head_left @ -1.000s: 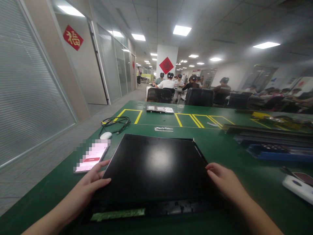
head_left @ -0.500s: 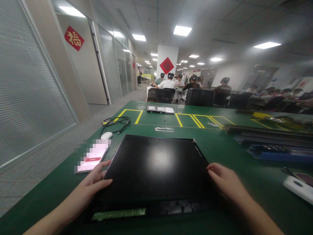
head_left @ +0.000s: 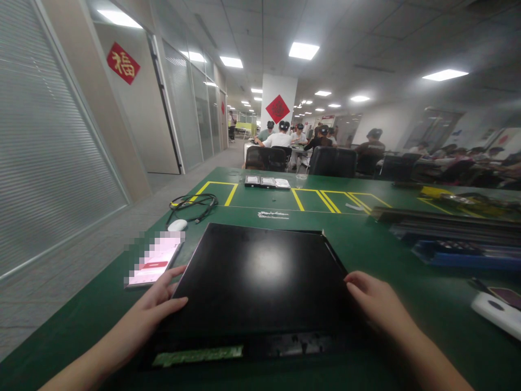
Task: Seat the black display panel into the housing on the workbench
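A flat black display panel (head_left: 260, 282) lies in front of me on the green table, with a bright light reflected in its glossy face. A strip of green circuit board (head_left: 197, 355) shows along its near edge. My left hand (head_left: 160, 301) grips the panel's left edge, thumb on top and fingers at the side. On the opposite edge, my right hand (head_left: 368, 296) pinches the side between thumb and bent fingers. Its lower fingers are hard to see. Left of the panel sits a device with a lit pink screen (head_left: 157, 263), partly pixelated.
A white mouse (head_left: 177, 225) and a coiled black cable (head_left: 195, 203) lie at the left. Small boxed parts (head_left: 266, 182) stand at the table's far side. Long dark strips (head_left: 448, 228) and a white device (head_left: 496, 315) are at right. People (head_left: 280, 136) sit beyond.
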